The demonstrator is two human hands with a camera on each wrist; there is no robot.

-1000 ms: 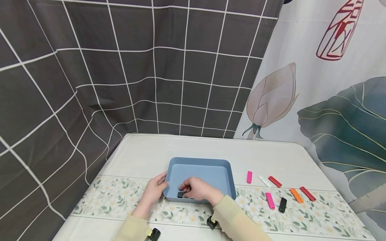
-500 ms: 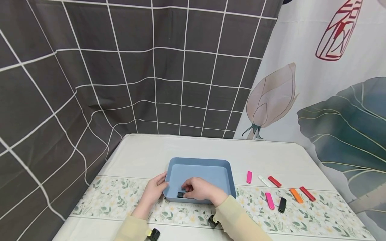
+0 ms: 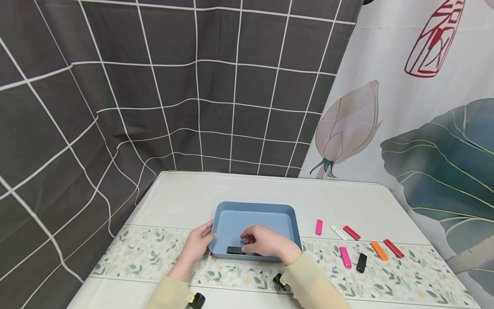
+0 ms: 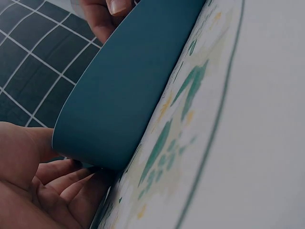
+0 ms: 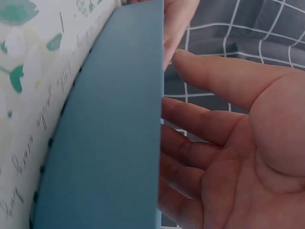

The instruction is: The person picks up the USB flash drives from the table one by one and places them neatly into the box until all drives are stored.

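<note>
A shallow blue tray [image 3: 256, 207] lies on the table. My left hand [image 3: 197, 242] grips its left end, thumb on the rim and fingers outside along the wall; the tray's wall [image 4: 119, 71] fills the middle of the left wrist view. Inside, along the near wall, lies a small black stick [image 3: 235, 250], shaped like a USB flash drive. Just right of its end, my right hand [image 3: 266, 241] hovers over the tray with fingers loosely bent. In the right wrist view the thumb [image 5: 214, 71] stands apart from the fingers, whose tips are hidden behind the tray wall.
Several similar small sticks lie right of the tray: pink ones [image 3: 345, 257], a white one [image 3: 338, 232], red ones [image 3: 394, 248], an orange one [image 3: 380, 251] and another black one [image 3: 361, 262]. Behind the table hangs a dark grid-patterned curtain [image 3: 216, 86].
My right hand has slid to the right inside the tray and come off the black stick, which now shows at greater length. The left hand has stayed on the tray's left end.
</note>
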